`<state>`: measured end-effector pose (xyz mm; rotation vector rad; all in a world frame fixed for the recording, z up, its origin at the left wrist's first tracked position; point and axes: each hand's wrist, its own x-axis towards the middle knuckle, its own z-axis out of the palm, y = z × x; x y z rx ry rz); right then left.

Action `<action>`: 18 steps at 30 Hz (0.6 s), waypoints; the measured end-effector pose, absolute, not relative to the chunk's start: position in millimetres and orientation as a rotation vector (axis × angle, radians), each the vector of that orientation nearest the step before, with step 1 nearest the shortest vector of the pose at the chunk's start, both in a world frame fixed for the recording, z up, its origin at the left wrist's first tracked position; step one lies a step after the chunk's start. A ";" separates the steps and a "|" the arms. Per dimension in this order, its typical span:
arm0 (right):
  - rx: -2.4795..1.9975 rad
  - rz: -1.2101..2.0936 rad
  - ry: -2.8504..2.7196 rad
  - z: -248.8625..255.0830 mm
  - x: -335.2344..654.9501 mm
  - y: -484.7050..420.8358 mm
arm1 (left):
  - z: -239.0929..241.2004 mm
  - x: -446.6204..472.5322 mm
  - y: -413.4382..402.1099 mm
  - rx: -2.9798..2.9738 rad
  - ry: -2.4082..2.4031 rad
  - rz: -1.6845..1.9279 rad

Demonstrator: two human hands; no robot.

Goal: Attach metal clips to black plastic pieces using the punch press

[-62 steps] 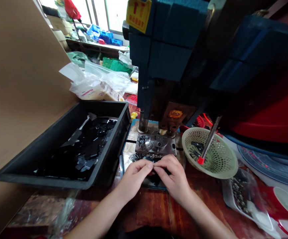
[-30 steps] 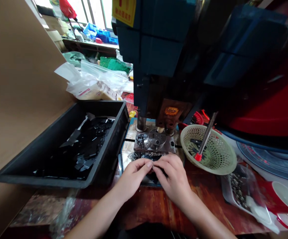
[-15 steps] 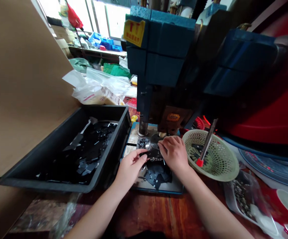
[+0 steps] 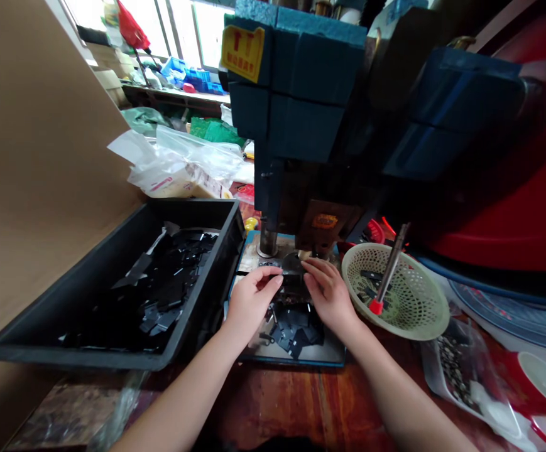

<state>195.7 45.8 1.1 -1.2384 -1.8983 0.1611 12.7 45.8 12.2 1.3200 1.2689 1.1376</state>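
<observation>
Under the blue press (image 4: 301, 94), both my hands are at a metal die (image 4: 292, 263) on the press bed. My left hand (image 4: 251, 298) pinches the left end of a dark flat piece (image 4: 294, 279) between thumb and fingers; the piece is hard to make out against the die. Across from it, my right hand (image 4: 329, 292) has its fingers stretched toward the die, with the fingertips close to the right side of the piece; I cannot tell whether they touch it. A loose pile of black flat pieces (image 4: 296, 326) lies on the bed just in front.
A black bin (image 4: 173, 339) of dark flat pieces stands left, beside cardboard (image 4: 41, 157). To the right are a pale green basket (image 4: 414, 314) with a red-tipped rod (image 4: 390, 270), a clear tray (image 4: 456, 370) of small parts and a red mug (image 4: 536, 383).
My left hand has moved slightly forward to the die with the dark piece. The right hand's curled fingers have straightened out. The view has shifted slightly.
</observation>
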 end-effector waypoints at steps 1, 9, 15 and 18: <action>-1.230 0.209 -1.837 0.1 195.5 46.2 | 11.3 15.3 48.5 1.350 1.258 1.144; -1.329 0.323 -1.594 -13.0 193.0 68.0 | 7.4 36.6 79.8 1.863 1.412 1.200; -1.327 0.666 -1.407 -23.6 189.9 76.8 | 5.4 38.0 89.4 1.915 1.433 1.183; -1.332 0.739 -1.370 -25.1 188.9 78.5 | 4.6 38.6 92.7 1.937 1.414 1.142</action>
